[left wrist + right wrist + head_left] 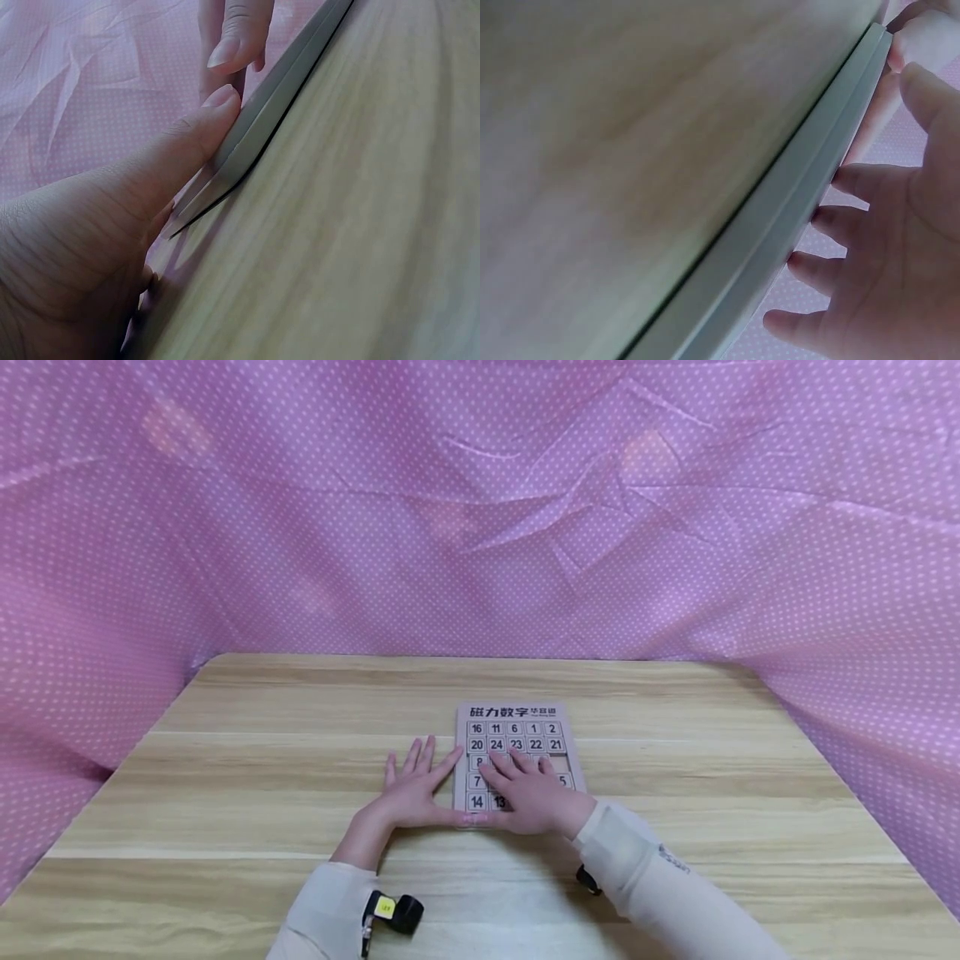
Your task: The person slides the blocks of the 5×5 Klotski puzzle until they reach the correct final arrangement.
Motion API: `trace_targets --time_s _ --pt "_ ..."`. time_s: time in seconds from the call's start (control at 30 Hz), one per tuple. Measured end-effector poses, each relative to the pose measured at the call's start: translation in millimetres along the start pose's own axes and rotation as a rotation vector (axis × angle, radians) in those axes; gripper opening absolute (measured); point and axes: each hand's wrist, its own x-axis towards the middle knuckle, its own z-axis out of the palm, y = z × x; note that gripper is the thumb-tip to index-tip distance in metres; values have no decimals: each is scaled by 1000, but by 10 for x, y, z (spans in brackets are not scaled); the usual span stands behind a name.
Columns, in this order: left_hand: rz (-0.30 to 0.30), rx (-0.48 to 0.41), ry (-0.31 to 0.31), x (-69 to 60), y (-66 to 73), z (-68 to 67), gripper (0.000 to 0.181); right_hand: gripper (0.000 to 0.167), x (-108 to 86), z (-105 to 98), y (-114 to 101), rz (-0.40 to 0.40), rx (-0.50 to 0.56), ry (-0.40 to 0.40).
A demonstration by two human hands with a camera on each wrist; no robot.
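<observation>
A grey sliding number puzzle (462, 727) lies flat on the table, with dark Chinese lettering along its top. Its top rows read 16, 11, 6, 1, 2 and 20, 24, 23, 22, 21. One slot at the right of the third row has no tile. My left hand (412, 800) is spread at the puzzle's left side, its thumb along the bottom edge. Over the lower tiles lies my right hand (538, 800), fingers extended and touching them; it hides several numbers. The right wrist view shows these fingers (829, 271) spread over the board.
The wooden table (262, 760) extends around the puzzle on all sides. Pink dotted cloth (480, 527) hangs behind it and along both sides. A black wrist camera (405, 913) is strapped at the left sleeve.
</observation>
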Motion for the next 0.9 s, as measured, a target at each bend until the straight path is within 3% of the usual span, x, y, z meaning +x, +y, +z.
trace_targets --time_s 0.53,0.9 --pt "-6 -8 13 -21 31 45 103 75 -144 53 189 -11 19 29" --pt "-7 -10 16 -22 24 55 104 74 -188 29 193 -12 23 22"
